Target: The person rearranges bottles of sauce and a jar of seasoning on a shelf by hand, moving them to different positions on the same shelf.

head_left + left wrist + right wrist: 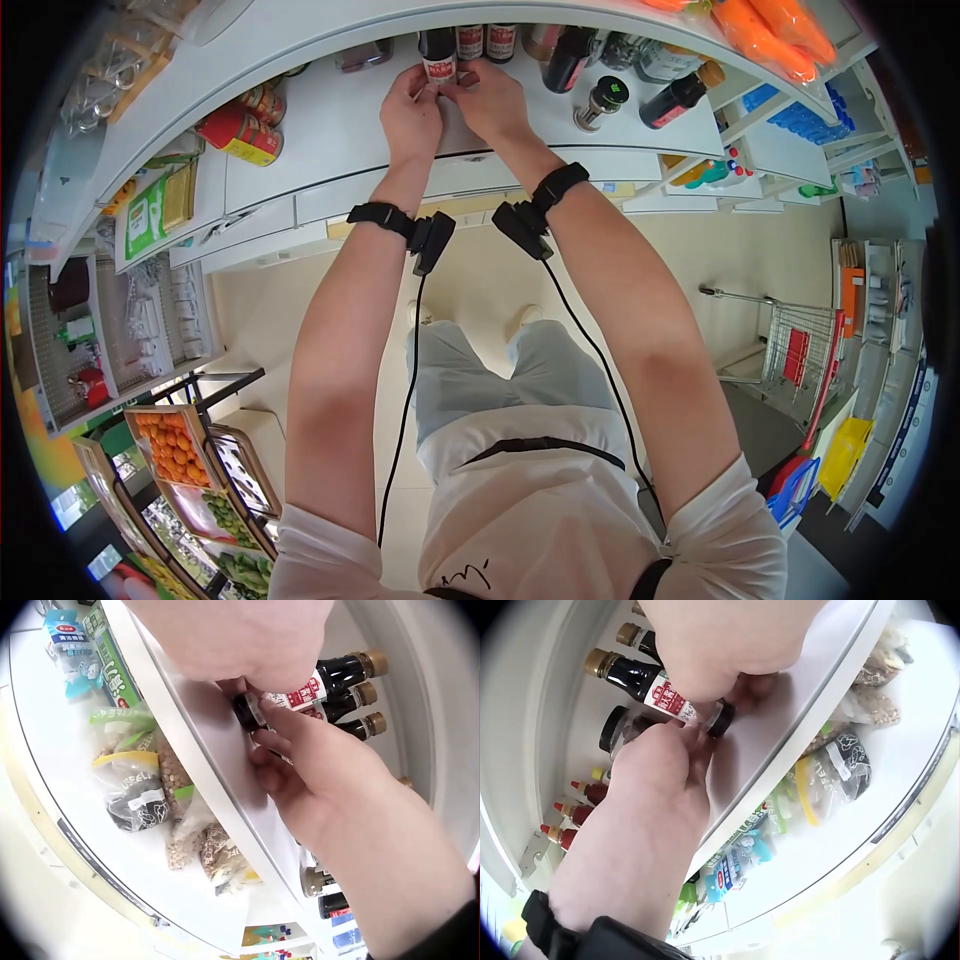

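Both hands meet at a soy sauce bottle [438, 55] with dark contents and a red and white label, upright on the white shelf [330, 130]. My left hand [413, 112] grips its lower part from the left; my right hand [490, 102] holds it from the right, fingers near the base. A gold-brown cap tops the bottle [634, 681] in the right wrist view. In the left wrist view, the right hand's [322, 761] fingers curl at the dark base, and the left hand [240, 641] covers part of the bottle. Two similar bottles [485, 42] stand just right of it.
Right along the shelf stand a dark bottle [568, 62], a black-lidded jar [602, 102] and a brown-capped bottle [680, 97]. A red and yellow can [240, 132] is at the left. An upper shelf edge [330, 48] overhangs. Bagged grains [142, 787] lie on the level below.
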